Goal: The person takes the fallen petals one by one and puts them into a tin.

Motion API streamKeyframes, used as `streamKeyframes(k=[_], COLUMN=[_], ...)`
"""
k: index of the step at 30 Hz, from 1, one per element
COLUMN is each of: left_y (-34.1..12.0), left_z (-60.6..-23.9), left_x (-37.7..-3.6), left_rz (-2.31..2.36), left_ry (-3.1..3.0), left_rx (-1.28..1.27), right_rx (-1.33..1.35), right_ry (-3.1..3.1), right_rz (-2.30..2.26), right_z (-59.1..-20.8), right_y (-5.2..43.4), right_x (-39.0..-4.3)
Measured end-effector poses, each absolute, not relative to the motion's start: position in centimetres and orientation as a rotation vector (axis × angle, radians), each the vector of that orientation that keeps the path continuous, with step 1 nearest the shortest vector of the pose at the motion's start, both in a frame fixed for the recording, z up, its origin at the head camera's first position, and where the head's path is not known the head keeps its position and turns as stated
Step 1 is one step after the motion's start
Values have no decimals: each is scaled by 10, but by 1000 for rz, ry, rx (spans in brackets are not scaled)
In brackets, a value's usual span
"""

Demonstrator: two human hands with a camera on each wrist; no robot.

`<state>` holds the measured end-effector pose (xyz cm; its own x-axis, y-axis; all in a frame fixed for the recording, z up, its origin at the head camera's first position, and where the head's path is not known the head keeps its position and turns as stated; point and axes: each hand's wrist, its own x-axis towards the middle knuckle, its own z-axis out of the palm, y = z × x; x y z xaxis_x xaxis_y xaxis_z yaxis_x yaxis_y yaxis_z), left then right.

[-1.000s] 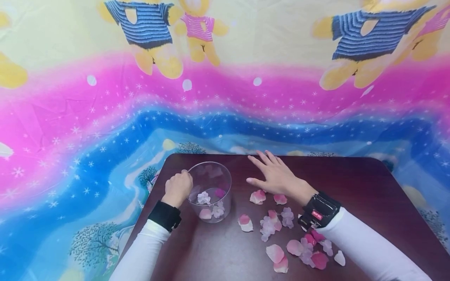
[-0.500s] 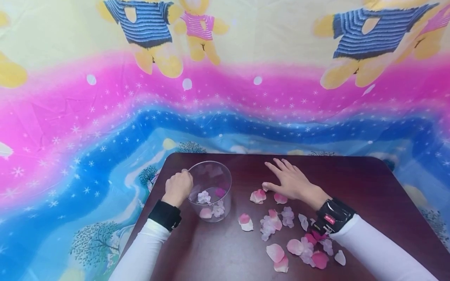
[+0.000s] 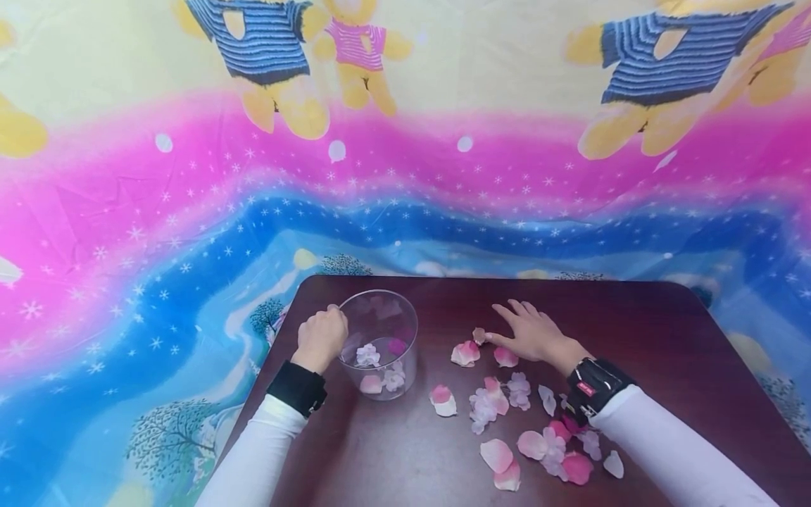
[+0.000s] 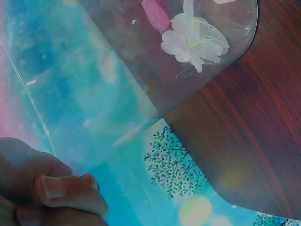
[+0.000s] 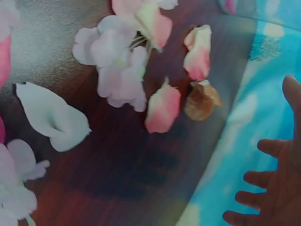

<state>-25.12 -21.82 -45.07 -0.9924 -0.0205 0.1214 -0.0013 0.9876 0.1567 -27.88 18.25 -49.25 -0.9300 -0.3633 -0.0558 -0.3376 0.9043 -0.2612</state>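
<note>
My left hand [image 3: 322, 338] grips the rim of a clear plastic tub [image 3: 410, 366] at the table's left, fingers curled in. In the left wrist view its fingers [image 4: 75, 197] bend beside the transparent wall. Inside the tub lie a white flower [image 4: 193, 44], a magenta petal [image 4: 156, 14] and other blossoms. My right hand [image 3: 535, 334] is held over the table with fingers spread, nothing in its grasp. Near its thumb tip is a small brown dried petal [image 3: 479, 335]. Pink-and-white petals [image 3: 465, 354] lie just below the hand, one pink petal [image 5: 163, 110] showing in the right wrist view.
Lilac flowers [image 3: 483, 410], pink petals [image 3: 496, 456] and a magenta petal [image 3: 576, 468] are scattered on the dark wooden table [image 3: 380, 465], right of the tub. A printed cloth [image 3: 443, 176] hangs behind the table's far edge.
My right hand has shifted right and a little nearer to me, still spread. The brown petal now shows beside its thumb. The left hand and tub stay put.
</note>
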Motion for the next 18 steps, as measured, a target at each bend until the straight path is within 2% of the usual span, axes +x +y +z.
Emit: streamKeyframes(k=[18], left_y=[-218], left_z=[-452], left_x=[-251], left_rz=[-234], left_ry=[-3012], left_rx=[19], right_rx=[-596], right_ry=[2868], right_rz=[-431], right_z=[-513], right_y=[148], right_x=[-293])
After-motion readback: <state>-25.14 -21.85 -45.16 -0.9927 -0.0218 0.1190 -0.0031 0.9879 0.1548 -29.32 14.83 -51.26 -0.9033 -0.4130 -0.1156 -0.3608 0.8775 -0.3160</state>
